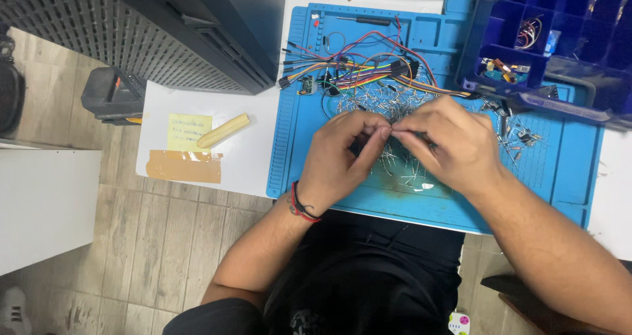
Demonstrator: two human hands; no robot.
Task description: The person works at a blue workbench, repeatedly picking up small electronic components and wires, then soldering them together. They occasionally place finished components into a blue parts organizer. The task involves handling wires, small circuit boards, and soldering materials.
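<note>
We see a tiny, thin metal-leaded component (393, 131), too small to tell more, pinched between the fingertips of both hands, left hand (339, 157) and right hand (451, 144) closed on it just above a blue work mat (573, 170) on the white surface (243, 157). Beneath lies a heap of similar silvery parts (388, 104), with coloured jumper wires (359, 68) behind and a dark blue compartment box (559, 39) to the right.

Whatever the left hand (339, 154) and right hand (444, 144) pinched btwn fingertips was too small to tell. Both hands hid the mat's (566, 170) middle and part of the wire-lead pile (388, 101). Purple organizer box (559, 39) at the mat's far right corner ran off-frame.
</note>
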